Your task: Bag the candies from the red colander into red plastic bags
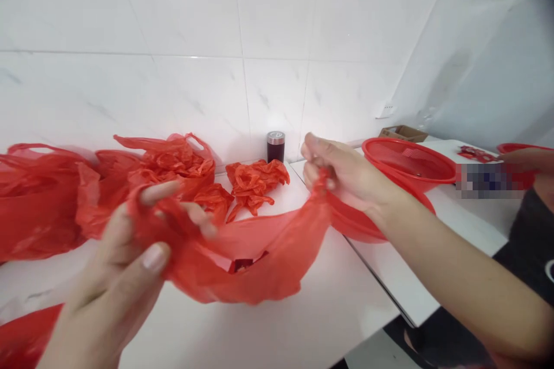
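A red plastic bag (259,282) hangs between my two hands above the white table (268,334), its mouth parted at the top. Something small and dark (243,265) shows inside it, too little to name. My left hand (130,265) has one handle looped over its fingers and pinches the bag's left side. With fingers curled, my right hand (331,170) grips the other handle, which is bunched up in it.
Several crumpled red bags (177,161) lie along the wall at left, one loose bag (257,181) before a dark tumbler (276,147). Red plastic baskets (411,164) and a cardboard box (402,134) stand at right. Another person's arm (530,158) is at far right.
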Tool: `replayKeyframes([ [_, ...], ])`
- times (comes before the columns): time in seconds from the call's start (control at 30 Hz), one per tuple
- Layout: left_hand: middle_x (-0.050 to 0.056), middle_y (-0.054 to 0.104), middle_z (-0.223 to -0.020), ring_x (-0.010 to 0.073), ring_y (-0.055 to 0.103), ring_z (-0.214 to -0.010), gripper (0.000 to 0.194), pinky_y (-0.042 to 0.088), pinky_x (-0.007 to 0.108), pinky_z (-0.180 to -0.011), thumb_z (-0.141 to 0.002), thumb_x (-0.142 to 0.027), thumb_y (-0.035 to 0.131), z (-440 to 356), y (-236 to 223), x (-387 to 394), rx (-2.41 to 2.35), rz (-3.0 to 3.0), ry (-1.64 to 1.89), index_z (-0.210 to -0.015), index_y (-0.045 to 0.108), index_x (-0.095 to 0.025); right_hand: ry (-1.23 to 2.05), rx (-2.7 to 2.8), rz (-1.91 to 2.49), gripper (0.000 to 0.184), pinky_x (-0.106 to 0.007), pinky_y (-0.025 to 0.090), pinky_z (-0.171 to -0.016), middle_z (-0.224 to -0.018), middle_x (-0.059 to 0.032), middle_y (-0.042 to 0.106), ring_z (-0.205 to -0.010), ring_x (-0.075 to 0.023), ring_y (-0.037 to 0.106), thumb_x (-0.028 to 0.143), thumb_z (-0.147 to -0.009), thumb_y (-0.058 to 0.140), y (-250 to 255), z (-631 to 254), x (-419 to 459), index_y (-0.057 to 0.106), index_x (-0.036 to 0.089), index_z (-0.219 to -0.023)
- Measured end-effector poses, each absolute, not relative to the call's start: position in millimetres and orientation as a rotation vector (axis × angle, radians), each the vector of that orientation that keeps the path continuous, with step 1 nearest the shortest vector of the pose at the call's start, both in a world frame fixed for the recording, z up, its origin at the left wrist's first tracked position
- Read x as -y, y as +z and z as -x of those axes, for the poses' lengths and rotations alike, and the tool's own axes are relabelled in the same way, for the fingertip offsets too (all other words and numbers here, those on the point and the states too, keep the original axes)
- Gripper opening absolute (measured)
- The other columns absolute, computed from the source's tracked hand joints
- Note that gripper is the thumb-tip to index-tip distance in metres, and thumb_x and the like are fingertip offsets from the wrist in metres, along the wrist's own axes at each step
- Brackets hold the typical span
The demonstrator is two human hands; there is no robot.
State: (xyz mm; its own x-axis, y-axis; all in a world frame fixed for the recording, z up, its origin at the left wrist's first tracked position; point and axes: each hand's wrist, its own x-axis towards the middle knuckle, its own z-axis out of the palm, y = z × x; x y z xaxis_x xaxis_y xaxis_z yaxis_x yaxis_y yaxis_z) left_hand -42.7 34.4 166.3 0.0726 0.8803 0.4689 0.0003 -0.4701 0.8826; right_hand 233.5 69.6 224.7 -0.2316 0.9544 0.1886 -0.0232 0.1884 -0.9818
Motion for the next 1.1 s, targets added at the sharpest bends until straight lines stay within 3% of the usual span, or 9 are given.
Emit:
replayKeyframes([
  [0.1,-0.001,0.062,-0.077,0.0140,0.058,-0.058,0.071,0.056,0.030,-0.057,-0.078,-0.035,0.068,33,172,-36,-0.720,-1.660,0.894,-0.142,0.038,-0.038,1.322,1.556,0.733,0.038,-0.023,0.043,-0.050,-0.062,0.0052,0.063,-0.047,-0.0094,0.052,0.056,-0.078,0.066,227,-209,-67,0.048,0.023,-0.080],
  [0.17,0.000,0.063,-0.082,0.0159,0.061,-0.065,0.068,0.054,0.027,-0.056,-0.075,-0.029,0.071,21,174,-43,-0.783,-1.679,0.692,-0.138,0.045,-0.033,1.378,1.712,0.589,0.030,-0.024,0.047,-0.057,-0.072,0.0039,0.067,-0.056,-0.0102,0.058,0.047,-0.080,0.068,225,-190,-66,0.051,0.023,-0.084],
  [0.3,-0.002,0.055,-0.068,0.0150,0.058,-0.066,0.018,0.049,0.022,-0.051,-0.080,-0.037,0.065,3,170,-65,-0.938,-1.672,0.724,-0.091,0.067,-0.023,1.011,2.056,0.524,0.010,-0.026,0.048,-0.078,-0.088,0.0021,0.066,-0.086,-0.0122,0.062,0.029,-0.085,0.065,216,-170,-65,0.058,0.023,-0.089],
  [0.37,-0.005,0.047,-0.059,0.0096,0.048,-0.053,0.025,0.043,0.018,-0.044,-0.083,-0.045,0.060,1,166,-75,-0.941,-1.527,0.713,-0.074,0.063,-0.021,0.759,2.067,0.615,0.007,-0.027,0.047,-0.083,-0.099,0.0008,0.065,-0.092,-0.0122,0.060,0.023,-0.088,0.058,207,-172,-67,0.059,0.023,-0.096],
  [0.57,-0.005,0.045,-0.053,0.0053,0.039,-0.046,0.042,0.033,0.015,-0.042,-0.086,-0.054,0.055,3,157,-82,-0.914,-1.310,0.646,-0.072,0.065,-0.016,1.055,1.995,0.724,0.007,-0.029,0.048,-0.075,-0.075,0.0028,0.063,-0.076,-0.0122,0.060,0.022,-0.091,0.053,172,-192,-75,0.050,0.020,-0.096],
  [0.73,-0.001,0.060,-0.061,0.0106,0.053,-0.052,0.034,0.040,0.020,-0.048,-0.091,-0.049,0.048,8,155,-86,-0.803,-1.281,0.760,-0.089,0.065,-0.019,0.702,1.824,0.736,0.005,-0.029,0.048,-0.076,-0.082,0.0015,0.061,-0.078,-0.0113,0.058,0.017,-0.088,0.055,171,-190,-40,0.052,0.021,-0.086],
  [0.87,0.002,0.064,-0.073,0.0113,0.057,-0.062,0.024,0.045,0.022,-0.059,-0.089,-0.038,0.057,11,163,-81,-0.769,-1.523,0.620,-0.084,0.069,-0.017,0.709,1.931,0.631,0.012,-0.031,0.047,-0.084,-0.095,-0.0012,0.063,-0.088,-0.0142,0.059,0.023,-0.085,0.063,175,-189,-22,0.058,0.023,-0.097],
  [0.97,-0.001,0.064,-0.076,0.0108,0.055,-0.064,0.009,0.043,0.021,-0.059,-0.083,-0.022,0.060,9,164,-72,-0.859,-1.769,0.507,-0.081,0.069,-0.019,0.788,1.812,0.741,0.022,-0.035,0.044,-0.093,-0.107,-0.0037,0.063,-0.102,-0.0161,0.057,0.031,-0.096,0.047,160,-188,-39,0.054,0.025,-0.116],
  [1.1,-0.006,0.056,-0.064,0.0088,0.046,-0.056,0.028,0.034,0.019,-0.050,-0.066,0.004,0.046,7,147,-66,-1.050,-2.109,0.600,-0.072,0.058,-0.020,1.002,1.789,0.913,0.034,-0.036,0.046,-0.084,-0.083,0.0009,0.060,-0.083,-0.0152,0.058,0.037,-0.101,0.033,126,-180,-64,0.047,0.028,-0.130],
])
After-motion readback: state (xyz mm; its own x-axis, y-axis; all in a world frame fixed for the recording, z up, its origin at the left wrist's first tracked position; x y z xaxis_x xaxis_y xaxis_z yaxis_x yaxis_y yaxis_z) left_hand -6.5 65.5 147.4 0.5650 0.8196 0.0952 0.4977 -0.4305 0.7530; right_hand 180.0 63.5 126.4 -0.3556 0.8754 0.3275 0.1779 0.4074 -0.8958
